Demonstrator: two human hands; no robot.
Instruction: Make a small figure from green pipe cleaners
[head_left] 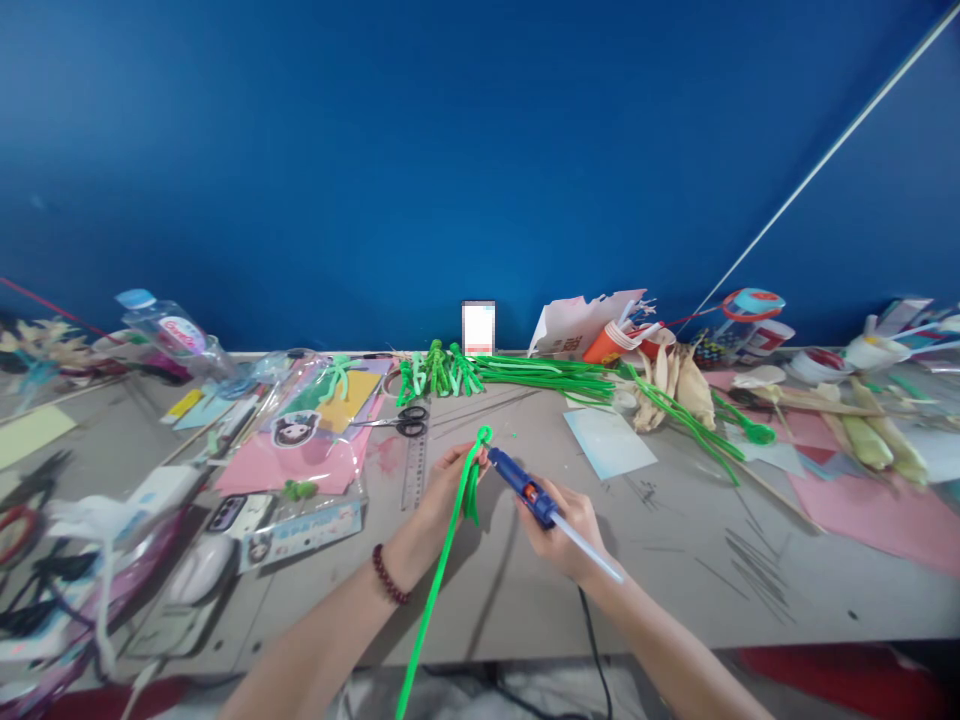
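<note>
Currently, our left hand [441, 488] clamps thumb and fingers on the green pipe cleaner [444, 560] above the table [645, 600]; our right hand [571, 535] wraps its fingers around the glue gun [513, 474]; misaiming the nozzle [493, 455] could burn our left fingertips

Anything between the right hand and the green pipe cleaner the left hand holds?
Only the blue glue gun in the right hand, its tip close beside the green pipe cleaner; nothing else visible separates them.
</note>
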